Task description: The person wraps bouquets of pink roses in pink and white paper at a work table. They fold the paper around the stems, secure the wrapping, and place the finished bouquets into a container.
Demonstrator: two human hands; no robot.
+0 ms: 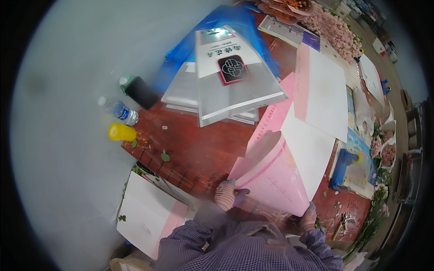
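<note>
Both my hands wear striped gloves with grey-purple fingertips. Between them is a pink wrapping-paper sheet (274, 186), bent into a wide curve like an open cone, with writing on its outer face. My left hand (225, 196) grips its left edge. At the lower right end, my right hand (308, 216) pinches the paper, its fingers partly hidden. Beyond the curve, flat pink-and-white sheets (305, 149) lie on the red tabletop (203, 145). Another white sheet with a pink border (322, 84) overlaps them.
Clear printed plastic sleeves (234, 91) lie fanned over blue plastic (217, 23). Along the left edge stand a plastic bottle (122, 111) and a yellow container (122, 132). A blue tape dispenser (342, 169) sits right, near cutters (342, 225). Pink flowers (334, 32) lie at the far right.
</note>
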